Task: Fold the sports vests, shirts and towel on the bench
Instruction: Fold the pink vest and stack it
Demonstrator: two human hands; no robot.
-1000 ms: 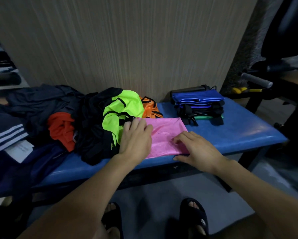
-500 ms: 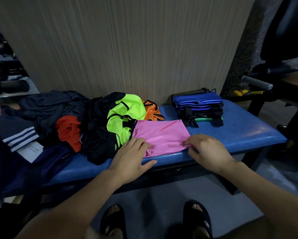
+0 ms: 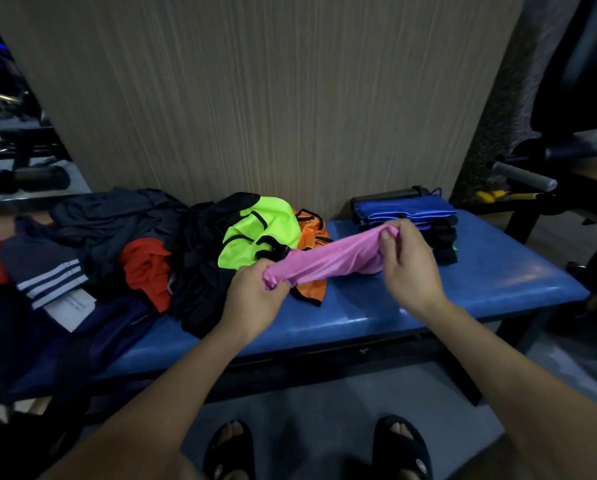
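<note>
1. Pink cloth (image 3: 328,261) is held bunched and lifted above the blue desk (image 3: 498,271).
2. Its left end is clenched in the left hand (image 3: 255,299), fingers curled tight.
3. Its right end is pinched by the right hand (image 3: 408,265).
4. Unfolded garments (image 3: 200,251) are piled beside it; a folded stack (image 3: 408,216) is seen behind.

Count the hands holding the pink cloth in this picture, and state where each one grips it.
2. The left hand grips the lower left end of the pink cloth; the right hand pinches its raised right end, above the blue bench.
</note>
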